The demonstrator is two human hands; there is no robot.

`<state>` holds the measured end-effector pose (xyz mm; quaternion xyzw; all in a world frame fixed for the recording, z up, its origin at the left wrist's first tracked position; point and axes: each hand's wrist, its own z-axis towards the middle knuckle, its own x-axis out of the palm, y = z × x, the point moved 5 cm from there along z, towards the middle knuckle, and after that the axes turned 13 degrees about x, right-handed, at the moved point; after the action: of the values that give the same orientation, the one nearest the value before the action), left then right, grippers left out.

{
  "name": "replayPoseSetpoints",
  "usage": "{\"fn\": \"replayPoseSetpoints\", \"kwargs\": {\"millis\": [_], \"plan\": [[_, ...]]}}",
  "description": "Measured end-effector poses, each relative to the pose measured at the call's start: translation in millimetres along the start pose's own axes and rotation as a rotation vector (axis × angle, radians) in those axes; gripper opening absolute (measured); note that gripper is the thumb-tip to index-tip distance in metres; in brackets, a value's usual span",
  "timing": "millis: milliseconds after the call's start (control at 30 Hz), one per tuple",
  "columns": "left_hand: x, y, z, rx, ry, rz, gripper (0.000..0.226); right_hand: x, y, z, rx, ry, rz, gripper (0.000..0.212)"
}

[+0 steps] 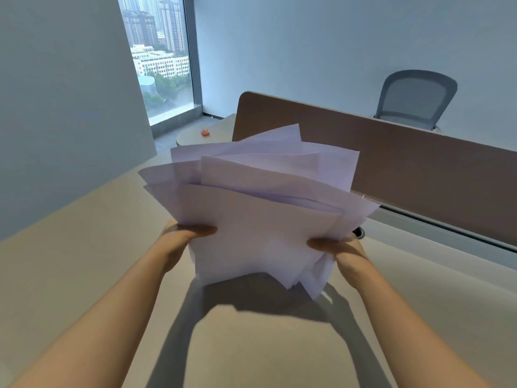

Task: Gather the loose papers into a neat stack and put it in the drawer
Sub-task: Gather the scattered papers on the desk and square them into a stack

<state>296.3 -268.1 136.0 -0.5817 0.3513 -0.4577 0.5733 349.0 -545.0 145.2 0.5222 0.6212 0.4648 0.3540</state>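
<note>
The bench [84, 275], a broad smooth matte beige top, runs beneath and past both hands and likely serves as the flat face for knocking the sheets level. Beyond the hands stands a brown divider panel [405, 163] with a rounded corner and a dull finish, and behind it the grey mesh back of an office chair [416, 99]. Between the hands, raised nearly upright with the lower corners just above or touching the bench, I cannot tell which, is the bundle of loose papers [260, 219]: thin white sheets, limp and slightly bowed, fanned at differing angles so that their top corners splay apart and their lower edges jut unevenly toward the right hand. The upright hold looks meant to let the edges drop into line. The left hand [184, 236] pinches the bundle's left edge, thumb pressed on the front sheet; the right hand [338, 247] pinches the right edge likewise, fingers hidden behind. No drawer shows. Far ahead of the left hand lies a small orange-red object [205, 132], too small to identify.
</note>
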Motion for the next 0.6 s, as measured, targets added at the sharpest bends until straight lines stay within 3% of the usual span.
{"fn": "replayPoseSetpoints", "kwargs": {"millis": [167, 267, 367, 400, 467, 600], "plan": [[5.3, 1.4, 7.7, -0.014, -0.022, -0.027, 0.033, 21.0, 8.6, -1.7, -0.006, 0.103, -0.027, 0.038], [18.4, -7.1, 13.3, 0.014, -0.064, -0.015, 0.028, 22.4, 7.3, 6.1, 0.008, -0.032, 0.035, 0.027], [17.7, -16.2, 23.8, 0.048, -0.048, -0.003, 0.026, 20.5, 9.0, 12.1, 0.031, -0.165, 0.142, 0.045], [14.4, -20.0, 26.6, 0.069, -0.024, -0.005, 0.027, 19.4, 14.2, 13.0, 0.006, -0.177, 0.144, 0.042], [4.7, -28.7, 29.7, 0.117, 0.028, -0.004, 0.031, 17.7, 27.4, 13.2, -0.066, -0.119, 0.071, 0.022], [-16.0, -28.0, 28.5, 0.104, 0.11, -0.038, 0.046, 14.9, 23.6, 11.4, -0.055, 0.029, -0.048, 0.029]]}}
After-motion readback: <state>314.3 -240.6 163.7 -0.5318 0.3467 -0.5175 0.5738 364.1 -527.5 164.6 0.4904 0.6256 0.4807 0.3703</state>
